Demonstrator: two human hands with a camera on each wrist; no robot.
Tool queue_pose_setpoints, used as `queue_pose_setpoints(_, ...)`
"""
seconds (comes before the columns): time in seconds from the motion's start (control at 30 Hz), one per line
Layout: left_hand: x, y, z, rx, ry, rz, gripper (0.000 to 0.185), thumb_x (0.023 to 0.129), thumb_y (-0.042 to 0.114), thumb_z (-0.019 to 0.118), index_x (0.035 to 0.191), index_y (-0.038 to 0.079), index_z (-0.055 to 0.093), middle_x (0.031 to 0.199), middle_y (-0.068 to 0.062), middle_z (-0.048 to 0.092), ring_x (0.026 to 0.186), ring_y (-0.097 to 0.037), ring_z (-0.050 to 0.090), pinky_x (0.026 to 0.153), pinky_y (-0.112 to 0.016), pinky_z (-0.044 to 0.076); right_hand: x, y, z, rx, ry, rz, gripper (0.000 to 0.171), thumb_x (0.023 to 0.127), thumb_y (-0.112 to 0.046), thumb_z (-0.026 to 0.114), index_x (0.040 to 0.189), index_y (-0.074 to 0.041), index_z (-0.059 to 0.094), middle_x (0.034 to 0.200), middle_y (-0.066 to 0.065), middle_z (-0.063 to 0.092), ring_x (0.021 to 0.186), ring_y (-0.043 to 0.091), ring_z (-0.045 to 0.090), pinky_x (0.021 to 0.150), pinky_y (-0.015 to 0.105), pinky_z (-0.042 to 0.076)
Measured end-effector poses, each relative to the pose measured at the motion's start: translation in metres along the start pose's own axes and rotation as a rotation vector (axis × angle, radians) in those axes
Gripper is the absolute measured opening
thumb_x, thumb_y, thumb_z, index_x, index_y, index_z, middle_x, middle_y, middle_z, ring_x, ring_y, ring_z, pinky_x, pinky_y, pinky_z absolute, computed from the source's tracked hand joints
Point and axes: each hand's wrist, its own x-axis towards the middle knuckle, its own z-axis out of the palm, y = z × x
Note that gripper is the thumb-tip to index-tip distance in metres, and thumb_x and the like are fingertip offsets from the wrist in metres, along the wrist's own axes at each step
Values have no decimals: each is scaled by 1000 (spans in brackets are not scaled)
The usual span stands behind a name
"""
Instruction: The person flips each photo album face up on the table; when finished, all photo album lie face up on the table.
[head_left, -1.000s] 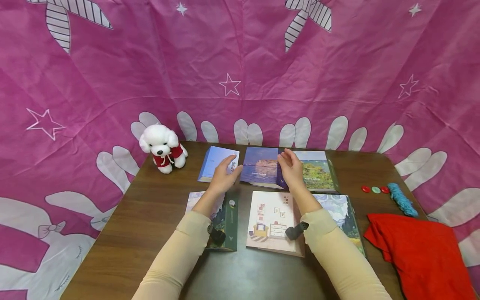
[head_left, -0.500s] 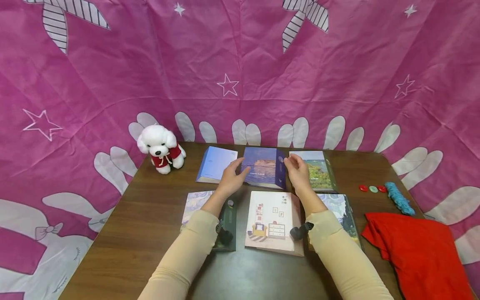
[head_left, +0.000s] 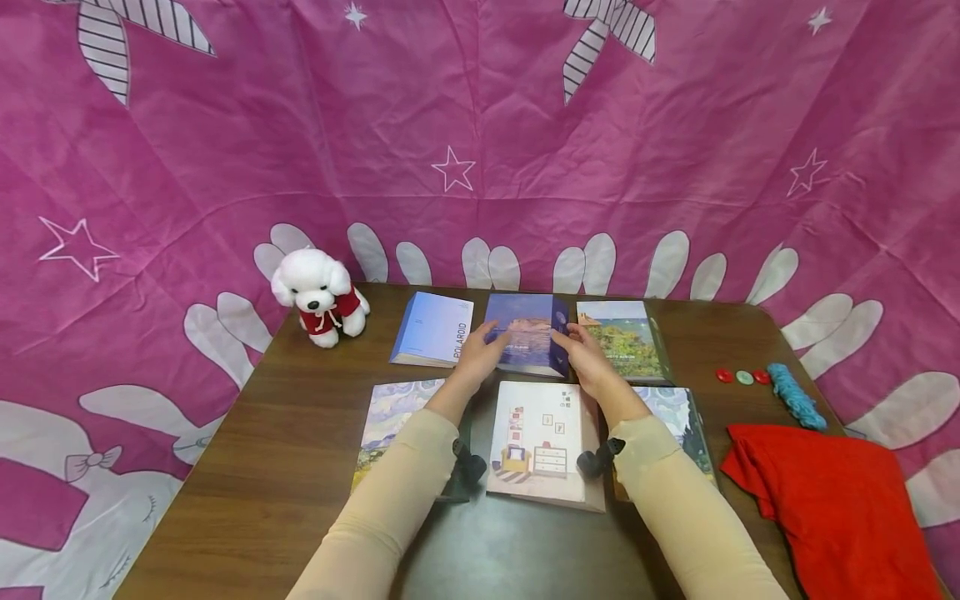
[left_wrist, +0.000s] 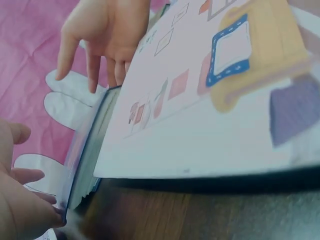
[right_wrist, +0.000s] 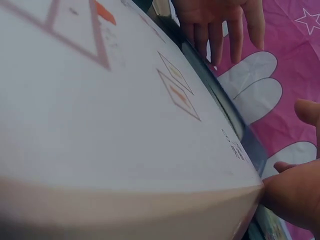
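A purple photo album (head_left: 527,311) with a seaside cliff picture lies in the middle of the back row. My left hand (head_left: 478,357) is at its left front, the thumb reaching over the cover; in the left wrist view the fingers (left_wrist: 31,175) are extended and a fingertip touches the album's edge. My right hand (head_left: 591,360) is at the right side, thumb over the cover near the spine, fingers loosely straight. Neither hand is plainly curled round the album. Right in front of it lies a white album (head_left: 536,442) with a drawn living room, close under both wrists.
A blue Polaroid album (head_left: 431,327) and a landscape album (head_left: 622,337) flank the purple one. Two painted-cover albums (head_left: 390,417) (head_left: 678,417) lie under the forearms. A plush dog (head_left: 318,296) sits left; buttons (head_left: 744,377), blue yarn (head_left: 797,398) and red cloth (head_left: 832,508) lie right.
My left hand has moved right, from the Polaroid album onto the purple album's left side. The right hand has shifted slightly and lowered to its right side. The albums look unmoved.
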Motion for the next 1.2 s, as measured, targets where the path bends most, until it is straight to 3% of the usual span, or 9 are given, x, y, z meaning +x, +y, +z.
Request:
queue_pose_setpoints(0.1,0,2,4,-1,-10,-18,61,101,38,60,152,9,46,159,-16,39,148,-38,30,120,-54,26,0,-2,1,118,24,3,67,106,-29,53,161,-8,21,167,14,14,153,32,15,124,47,17)
queue_pose_setpoints(0.23,-1,3,9,24,-31,-19,61,100,40,60,151,11,48,157,-15,42,148,-36,32,120,-53,26,2,-2,2,202,84,-10,52,109,-19,44,158,-7,33,162,16,30,147,29,32,119,39,30)
queue_pose_setpoints(0.4,-3,3,15,79,-75,-27,65,100,48,57,153,13,46,158,-15,41,147,-38,33,118,-55,28,2,-3,4,178,201,-17,48,106,-15,52,153,-8,44,148,15,46,112,18,57,94,29,49)
queue_pose_setpoints(0.5,-5,3,17,98,-114,-32,69,100,55,53,154,14,43,159,-15,39,147,-39,32,117,-58,28,-1,-7,3,185,203,-13,51,106,-20,54,154,-9,43,148,16,48,99,14,60,83,26,52)
queue_pose_setpoints(0.67,-4,9,21,74,-158,0,72,100,63,46,156,18,41,160,-13,38,148,-39,30,118,-60,26,-5,-14,-2,170,200,-24,49,109,-24,47,157,-13,39,150,13,47,92,8,60,74,21,52)
queue_pose_setpoints(0.8,-4,16,29,-50,-229,-5,75,98,68,43,158,22,38,162,-10,34,150,-36,26,119,-61,20,-9,-18,-4,146,240,-51,46,111,-25,40,155,-15,43,138,12,55,87,6,59,74,23,50)
queue_pose_setpoints(0.93,-7,23,38,-229,-303,-38,76,99,66,43,160,23,33,166,-6,28,153,-31,20,122,-58,15,-17,-23,-3,108,264,-101,45,110,-29,40,154,-19,45,134,8,56,93,9,58,80,27,49)
queue_pose_setpoints(1.1,-9,29,41,-421,-317,-71,73,102,54,48,161,17,29,165,-11,28,153,-32,20,122,-53,18,-22,-28,3,119,220,-143,50,105,-35,56,153,-22,48,141,8,53,99,11,59,78,25,52)
queue_pose_setpoints(1.2,-9,30,37,-458,-294,-82,71,101,50,51,160,14,32,162,-15,34,151,-36,26,121,-53,23,-22,-29,7,141,196,-143,54,100,-38,63,150,-20,51,138,7,53,101,11,60,79,25,54)
